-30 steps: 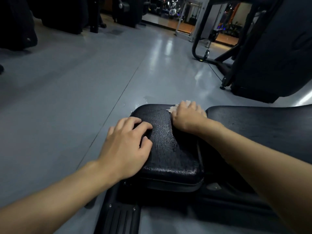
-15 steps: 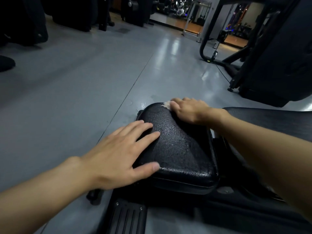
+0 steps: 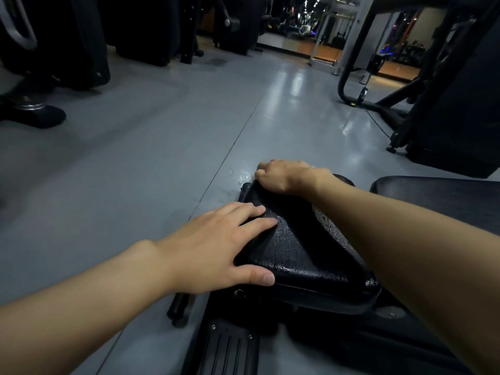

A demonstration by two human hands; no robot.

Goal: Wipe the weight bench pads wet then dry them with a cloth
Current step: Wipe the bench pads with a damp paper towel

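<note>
- Seat pad (image 3: 303,255): low in front of me, long axis running away and slightly left, narrow tip farthest.
- Handling: I judge it firm, fixed and slick with droplets, so I press and don't lift.
- Left hand (image 3: 213,247): fingers straight, flat on the near-left edge.
- Right hand (image 3: 284,177): fingers curled at the far tip, probably bunching the hidden cloth.

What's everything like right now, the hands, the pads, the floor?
seat pad: wet, speckled with droplets.
back pad: too dark to tell.
left hand: flat, fingers straight, resting on seat pad.
right hand: fingers curled at seat pad's far end; contents hidden.
floor: wet spots beside that end.
</note>
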